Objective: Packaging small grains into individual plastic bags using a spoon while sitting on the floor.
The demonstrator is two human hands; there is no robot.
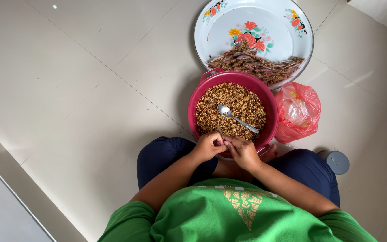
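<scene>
A dark pink plastic bowl (pixel 272 105) full of brown crumbly mix (pixel 242 101) stands on the floor in front of my crossed legs. A metal spoon (pixel 236 117) lies on the mix, bowl end to the left. My left hand (pixel 208 146) and my right hand (pixel 243 152) meet over the bowl's near rim. Together they pinch a small thin wrapper (pixel 220 131) that sticks up between the fingertips.
Behind the bowl lies a round white tray (pixel 229 18) with flower prints, holding a row of several filled packets (pixel 256 65). A red plastic bag (pixel 297 111) sits right of the bowl. A small grey-blue lid (pixel 337 162) rests by my right knee. Pale floor tiles surround everything.
</scene>
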